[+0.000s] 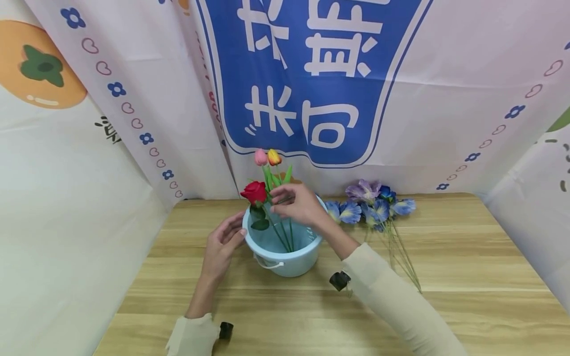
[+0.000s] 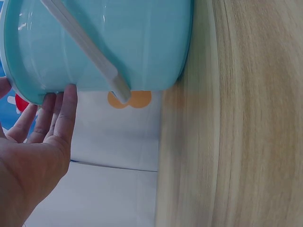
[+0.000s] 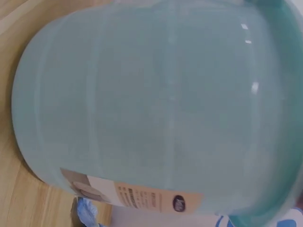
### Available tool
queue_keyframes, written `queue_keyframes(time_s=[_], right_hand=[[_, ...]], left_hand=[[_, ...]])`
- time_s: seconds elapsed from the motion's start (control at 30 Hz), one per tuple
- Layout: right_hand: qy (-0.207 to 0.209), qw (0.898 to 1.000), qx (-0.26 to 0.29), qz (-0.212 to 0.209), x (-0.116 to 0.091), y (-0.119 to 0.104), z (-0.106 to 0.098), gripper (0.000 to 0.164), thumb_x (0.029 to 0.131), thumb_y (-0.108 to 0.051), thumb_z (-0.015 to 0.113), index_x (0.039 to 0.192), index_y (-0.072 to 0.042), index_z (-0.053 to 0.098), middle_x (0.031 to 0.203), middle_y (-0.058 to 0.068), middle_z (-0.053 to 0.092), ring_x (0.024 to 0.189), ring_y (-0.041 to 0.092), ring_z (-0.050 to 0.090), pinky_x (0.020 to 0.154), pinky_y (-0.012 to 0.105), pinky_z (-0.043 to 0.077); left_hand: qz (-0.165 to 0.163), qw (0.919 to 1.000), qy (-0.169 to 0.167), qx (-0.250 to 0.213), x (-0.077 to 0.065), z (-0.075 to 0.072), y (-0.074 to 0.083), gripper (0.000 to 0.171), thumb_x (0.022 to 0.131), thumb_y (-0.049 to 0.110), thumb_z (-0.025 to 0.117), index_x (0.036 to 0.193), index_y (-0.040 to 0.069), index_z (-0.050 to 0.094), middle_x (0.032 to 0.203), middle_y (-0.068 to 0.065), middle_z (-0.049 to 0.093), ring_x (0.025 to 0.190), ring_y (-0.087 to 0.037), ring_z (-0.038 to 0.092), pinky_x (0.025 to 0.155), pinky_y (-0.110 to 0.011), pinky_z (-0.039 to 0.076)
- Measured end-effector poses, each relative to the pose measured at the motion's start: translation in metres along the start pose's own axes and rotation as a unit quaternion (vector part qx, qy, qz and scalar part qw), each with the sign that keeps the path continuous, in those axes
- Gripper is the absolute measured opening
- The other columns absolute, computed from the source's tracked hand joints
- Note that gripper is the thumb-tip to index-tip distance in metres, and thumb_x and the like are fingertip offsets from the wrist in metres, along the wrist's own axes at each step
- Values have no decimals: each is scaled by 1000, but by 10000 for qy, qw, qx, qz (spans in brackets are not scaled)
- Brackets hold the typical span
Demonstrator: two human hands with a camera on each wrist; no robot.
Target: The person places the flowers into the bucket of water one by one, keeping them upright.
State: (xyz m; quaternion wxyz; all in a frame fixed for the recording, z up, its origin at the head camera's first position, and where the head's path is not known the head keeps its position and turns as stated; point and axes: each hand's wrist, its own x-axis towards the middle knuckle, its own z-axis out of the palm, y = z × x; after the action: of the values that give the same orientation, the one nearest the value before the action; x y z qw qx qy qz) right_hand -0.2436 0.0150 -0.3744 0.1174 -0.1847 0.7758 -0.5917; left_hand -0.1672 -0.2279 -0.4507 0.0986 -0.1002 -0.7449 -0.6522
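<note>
A light-blue plastic bucket (image 1: 289, 264) stands on the table with a red rose (image 1: 255, 192), a pink tulip (image 1: 261, 157) and a yellow-orange tulip (image 1: 274, 157) leaning in it. My left hand (image 1: 221, 242) touches the bucket's left side, its fairly straight fingers against the wall just under the rim; the left wrist view shows these fingers (image 2: 68, 111) too. Over the bucket's mouth, my right hand (image 1: 299, 203) has its fingers loosely bent, tips right beside the rose, with a gap between thumb and forefinger. In the right wrist view the bucket wall (image 3: 132, 99) fills most of the picture.
Purple and blue artificial flowers (image 1: 376, 207) lie on the wooden table (image 1: 285, 316) right of the bucket, their thin stems (image 1: 403, 257) toward the front. A printed cloth (image 1: 423, 123) hangs behind the table. The bucket's white handle (image 1: 269, 264) hangs at its front.
</note>
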Motion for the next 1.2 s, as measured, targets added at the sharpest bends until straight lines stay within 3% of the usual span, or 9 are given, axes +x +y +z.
queue_keyframes(time_s=[0.13,0.27,0.4,0.67,0.9,1.07,1.2], right_hand=[[34,9992,391,-104,-9,-4,-10,41,96,-5,78,136,0,68,125,21,74,104,27,74,97,56,67],[170,9981,541,-220,-20,-6,-24,44,98,-3,76,140,4,64,129,26,71,108,30,74,96,50,69],[415,9976,514,-231,-31,-3,-39,43,99,-5,75,140,2,64,132,28,69,110,28,74,91,39,70],[885,9935,709,-107,-58,8,-68,45,99,-7,75,142,0,63,134,27,68,107,22,74,92,38,70],[1298,9887,743,77,-81,22,-101,48,100,-11,76,145,-1,61,129,14,70,108,16,75,94,33,69],[1522,9834,987,-14,-97,37,-120,44,101,-8,74,142,1,60,119,1,73,104,10,76,94,30,68],[1660,9781,1245,-132,-106,50,-130,33,99,-3,74,131,-8,66,111,-5,76,101,8,76,92,28,68]], left_hand=[[-47,10000,11,34,0,0,-1,48,104,5,66,151,-2,55,146,-26,62,118,-5,68,102,-20,62],[-96,9999,13,50,0,-1,-1,49,105,6,66,151,-2,55,146,-25,62,118,-5,68,101,-20,63],[-87,10000,3,40,0,-1,-1,49,104,6,66,151,-2,55,146,-25,62,119,-5,68,101,-20,63],[-62,9999,20,93,0,-1,-1,48,104,7,66,151,0,56,146,-24,63,119,-5,68,101,-21,63],[-77,9999,21,77,0,-1,-1,48,104,7,66,151,-1,56,147,-24,63,120,-4,68,102,-21,63],[-89,10000,12,0,0,-1,0,49,104,6,66,151,-1,55,147,-25,62,120,-4,68,102,-21,63],[-67,10000,21,-7,-1,0,1,49,104,6,66,151,-1,55,147,-25,62,119,-5,68,102,-21,63]])
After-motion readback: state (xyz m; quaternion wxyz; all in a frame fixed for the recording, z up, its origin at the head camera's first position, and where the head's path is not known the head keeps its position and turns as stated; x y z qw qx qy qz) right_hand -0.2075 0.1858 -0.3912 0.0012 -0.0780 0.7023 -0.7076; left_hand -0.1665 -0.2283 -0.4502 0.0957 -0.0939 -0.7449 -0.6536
